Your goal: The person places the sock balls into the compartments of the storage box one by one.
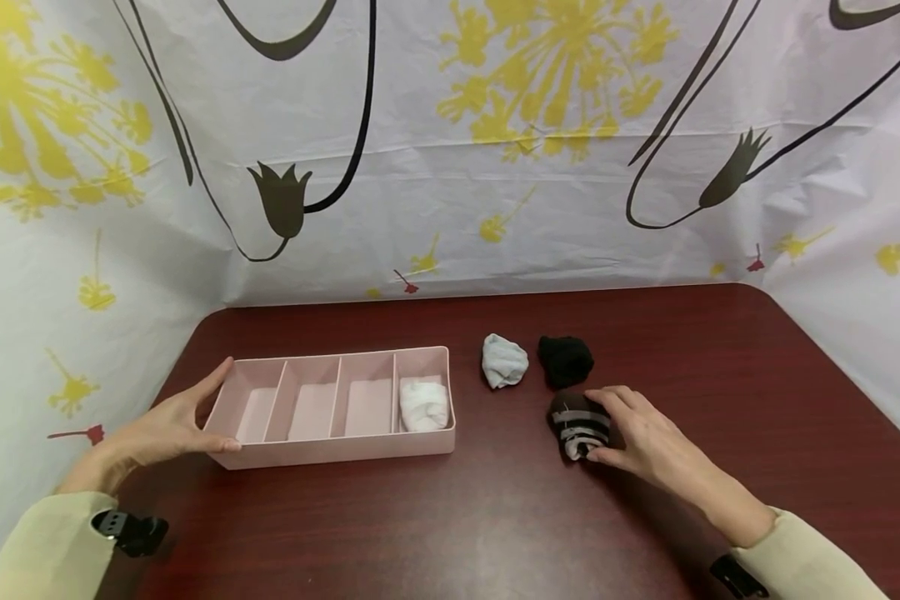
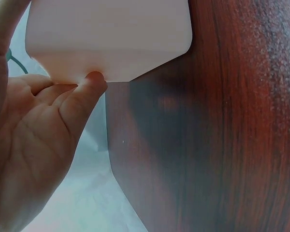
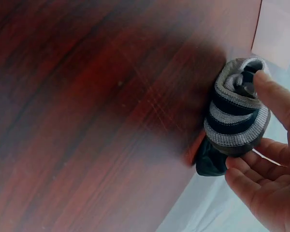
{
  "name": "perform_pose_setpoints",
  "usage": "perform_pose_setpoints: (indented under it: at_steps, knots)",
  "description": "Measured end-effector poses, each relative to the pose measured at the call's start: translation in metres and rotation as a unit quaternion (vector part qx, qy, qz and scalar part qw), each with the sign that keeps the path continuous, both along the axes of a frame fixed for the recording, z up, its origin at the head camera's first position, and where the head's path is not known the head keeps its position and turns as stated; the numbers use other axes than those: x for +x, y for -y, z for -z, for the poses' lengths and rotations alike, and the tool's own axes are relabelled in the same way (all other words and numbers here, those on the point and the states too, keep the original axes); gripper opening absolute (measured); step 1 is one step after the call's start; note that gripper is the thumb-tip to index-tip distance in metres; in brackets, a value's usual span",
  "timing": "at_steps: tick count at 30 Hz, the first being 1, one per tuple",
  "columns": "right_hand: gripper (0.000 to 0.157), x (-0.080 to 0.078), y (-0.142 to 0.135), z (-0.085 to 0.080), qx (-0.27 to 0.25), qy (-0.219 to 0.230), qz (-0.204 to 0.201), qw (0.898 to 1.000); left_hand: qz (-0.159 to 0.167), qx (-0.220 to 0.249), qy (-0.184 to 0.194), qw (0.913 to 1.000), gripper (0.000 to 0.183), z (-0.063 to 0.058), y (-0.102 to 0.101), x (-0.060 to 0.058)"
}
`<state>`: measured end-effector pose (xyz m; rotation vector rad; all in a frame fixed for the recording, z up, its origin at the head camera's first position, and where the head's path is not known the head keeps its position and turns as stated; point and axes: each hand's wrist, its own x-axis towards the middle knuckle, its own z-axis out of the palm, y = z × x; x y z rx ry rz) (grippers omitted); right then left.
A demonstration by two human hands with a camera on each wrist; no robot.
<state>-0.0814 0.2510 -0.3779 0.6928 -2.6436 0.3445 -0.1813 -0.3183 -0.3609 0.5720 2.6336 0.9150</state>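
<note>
On the left, a pink organizer box with several side-by-side compartments lies on the table. A rolled white sock sits in its rightmost compartment. My left hand spans the box's left end, thumb at the near corner and fingers at the far one; the left wrist view shows the thumb pressed on the box wall. On the right, my right hand holds a rolled brown sock with grey and black stripes between thumb and fingers. In the right wrist view the thumb touches the sock's rolled opening.
Behind the striped sock lies a rolled black sock, with a rolled light grey sock to its left. The dark red wooden table has rounded far corners. A white patterned sheet hangs behind and around it.
</note>
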Motion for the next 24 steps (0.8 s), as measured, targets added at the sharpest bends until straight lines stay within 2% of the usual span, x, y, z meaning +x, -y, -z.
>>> perform_pose_setpoints:
  at_steps: [7, 16, 24]
  knots:
    - [0.071, -0.0024, 0.0009, 0.0031, 0.007, 0.001, 0.004, 1.0, -0.002, 0.003, 0.0, 1.0, 0.115, 0.0008, 0.0002, -0.0004]
    - [0.061, -0.0059, 0.0046, 0.0058, 0.006, -0.027, -0.005, 1.0, -0.006, 0.013, 0.009, 0.9999, 0.115, 0.0011, 0.0007, 0.0003]
    - [0.061, -0.0042, 0.0058, 0.0075, -0.001, -0.035, 0.003, 0.999, -0.004, 0.017, 0.007, 0.9998, 0.115, 0.0011, 0.0012, -0.0002]
